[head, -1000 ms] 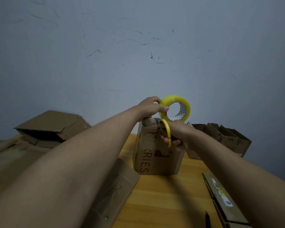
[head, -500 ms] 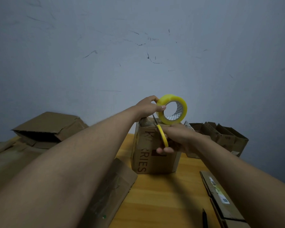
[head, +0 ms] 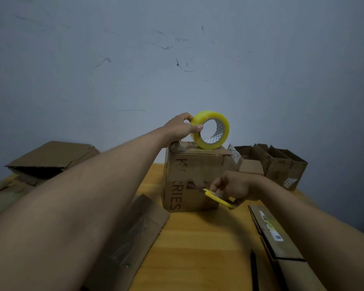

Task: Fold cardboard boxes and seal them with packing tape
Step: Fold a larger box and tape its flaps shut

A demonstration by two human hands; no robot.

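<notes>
A closed cardboard box (head: 189,181) with dark lettering stands upright on the wooden table (head: 208,238). On its top edge rests a yellowish roll of packing tape (head: 212,143), pinched at its left rim by my left hand (head: 180,128). My right hand (head: 232,186) is lower, in front of the box's right side, and grips yellow-handled scissors (head: 218,198) that point left toward the box face.
Flattened cardboard (head: 130,238) lies at front left and a folded carton (head: 271,232) at front right, with a dark pen (head: 253,267) beside it. An open box (head: 51,158) sits at back left, several small open boxes (head: 280,162) at back right. A wall stands close behind.
My right hand has dropped with the scissors from the tape roll at the box top down to the box's front right side. The left hand still holds the roll on the box.
</notes>
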